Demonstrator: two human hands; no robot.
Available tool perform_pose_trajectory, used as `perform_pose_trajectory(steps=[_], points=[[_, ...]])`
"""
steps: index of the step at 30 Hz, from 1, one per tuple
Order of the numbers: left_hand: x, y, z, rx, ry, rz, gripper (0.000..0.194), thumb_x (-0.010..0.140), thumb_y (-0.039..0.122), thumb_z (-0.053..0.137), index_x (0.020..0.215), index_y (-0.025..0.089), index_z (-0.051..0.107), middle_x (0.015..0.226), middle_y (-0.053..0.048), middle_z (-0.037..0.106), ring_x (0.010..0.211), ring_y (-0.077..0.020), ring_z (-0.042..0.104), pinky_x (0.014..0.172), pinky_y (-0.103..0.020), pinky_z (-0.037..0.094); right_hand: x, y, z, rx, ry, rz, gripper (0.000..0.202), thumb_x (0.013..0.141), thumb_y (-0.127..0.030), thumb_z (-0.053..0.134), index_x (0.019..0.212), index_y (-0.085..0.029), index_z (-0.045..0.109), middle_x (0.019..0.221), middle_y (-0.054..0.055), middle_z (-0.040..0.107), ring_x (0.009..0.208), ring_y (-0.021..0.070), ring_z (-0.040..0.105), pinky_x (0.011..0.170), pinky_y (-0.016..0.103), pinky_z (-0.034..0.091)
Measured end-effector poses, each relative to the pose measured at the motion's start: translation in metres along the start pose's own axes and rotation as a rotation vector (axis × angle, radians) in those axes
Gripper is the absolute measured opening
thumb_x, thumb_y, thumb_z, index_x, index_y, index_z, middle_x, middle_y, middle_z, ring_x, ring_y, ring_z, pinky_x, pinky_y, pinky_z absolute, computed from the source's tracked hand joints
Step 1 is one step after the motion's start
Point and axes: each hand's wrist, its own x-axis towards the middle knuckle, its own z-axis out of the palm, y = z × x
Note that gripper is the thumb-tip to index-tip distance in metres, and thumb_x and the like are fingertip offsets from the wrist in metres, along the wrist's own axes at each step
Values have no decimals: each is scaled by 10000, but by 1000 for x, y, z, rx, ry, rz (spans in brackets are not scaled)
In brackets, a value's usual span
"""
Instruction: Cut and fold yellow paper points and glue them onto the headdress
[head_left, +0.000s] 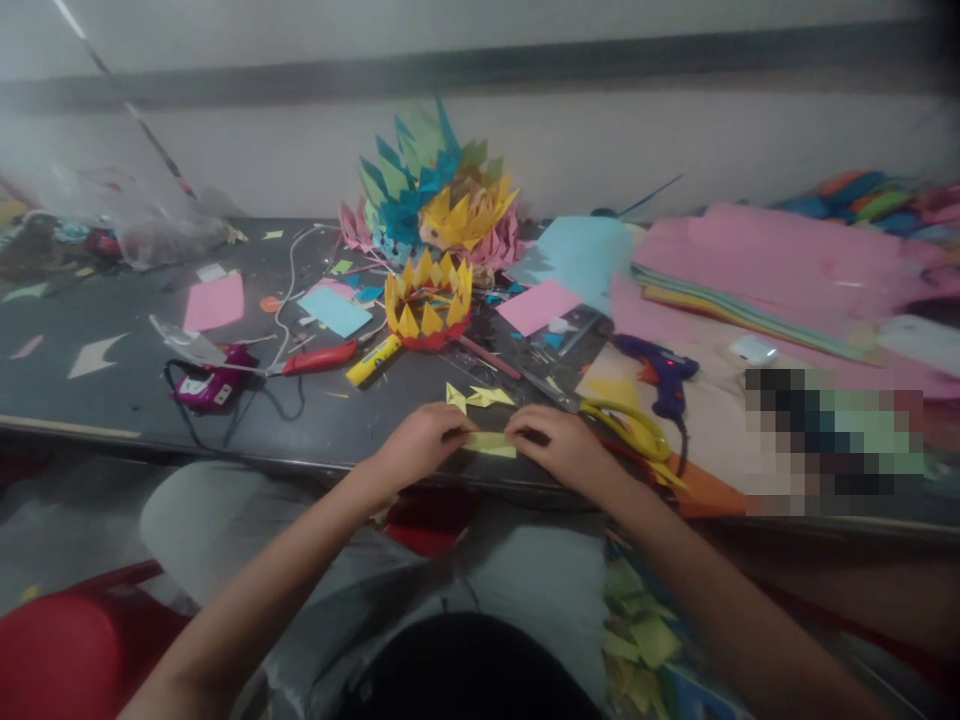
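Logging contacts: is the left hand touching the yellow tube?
Apart: the head view shows dark tabletop between the left hand and the yellow tube.

On the dark table, a magenta device (216, 385) lies left of a red-handled tool (319, 358) and a yellow tube (374, 361). A dark-blue glue gun (664, 372) with an orange trigger lies further right, near a small white object (754, 350). Behind them, pink sheets (780, 265) top a colored stack; a clear plastic bag (161, 228) sits at the far left.
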Motion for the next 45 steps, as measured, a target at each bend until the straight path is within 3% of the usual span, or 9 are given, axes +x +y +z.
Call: perform_pose_trajectory(steps=[4,9,16,24,31,39,45], points=[[2,0,-5,75,-29,57,159,841,164,530,950,169,646,909,-46,676,856,-148,606,778,-267,472,-4,1,0,-65,-7,-119,110,810,-130,519,828,-172,619,864,40,670,829,159,607,778,280,470],[5,-3,-11,207,-135,196,190,857,128,484,938,179,649,912,-20,678,859,-138,607,772,-250,480,-6,-2,0,-145,-1,-249,162,847,-118,466,883,-154,620,863,49,672,820,156,606,773,278,489],[2,-7,-20,361,-214,401,239,903,140,415,1057,140,597,1051,-60,657,929,-164,611,824,-296,492,-10,8,-6,-277,-60,-413,254,890,-167,398,978,-159,637,941,79,662,838,158,610,760,284,512],[4,-2,-26,518,-304,548,245,882,136,464,1109,105,551,1071,-103,641,942,-197,607,808,-327,510,-4,12,-14,-366,-124,-576,286,900,-164,367,1009,-117,627,955,111,651,861,170,590,755,286,516],[6,-1,-27,551,-333,578,208,863,116,493,1055,112,574,1071,-96,635,942,-200,603,808,-318,510,-7,15,-13,-392,-183,-574,292,912,-156,355,1039,-149,617,1013,101,641,924,168,575,783,291,504],[9,-3,-30,490,-363,552,233,862,111,485,1075,122,578,1086,-94,639,976,-199,598,829,-327,507,-9,12,-9,-362,-160,-561,263,890,-135,392,1019,-145,621,966,92,636,867,171,567,750,286,489],[6,-11,-24,319,-256,424,253,877,107,439,1060,124,612,1043,-90,664,935,-165,622,828,-295,507,-11,8,-2,-136,-98,-317,251,862,-159,465,1065,-162,612,982,78,638,877,151,585,778,273,482]])
